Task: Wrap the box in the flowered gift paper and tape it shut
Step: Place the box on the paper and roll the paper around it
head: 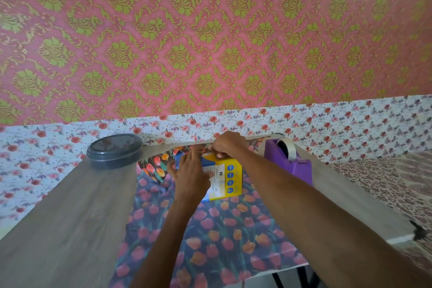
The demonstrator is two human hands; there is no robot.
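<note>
A yellow and blue box (230, 176) lies on a dark sheet of tulip-printed gift paper (219, 234) spread over the grey wooden table (70, 208). My left hand (190, 174) lies flat on the box's top with fingers straight, pressing it down. My right hand (228, 144) is at the box's far edge with fingers curled, pinching the far edge of the paper, whose pale underside shows there. The far left part of the paper (154, 167) is lifted and folded.
A purple tape dispenser (291, 162) with a white tape roll stands just right of the box. A round dark grey lid or tin (114, 151) sits at the table's far left. Flowered wall covering runs behind the table; a patterned cloth (395, 184) lies at the right.
</note>
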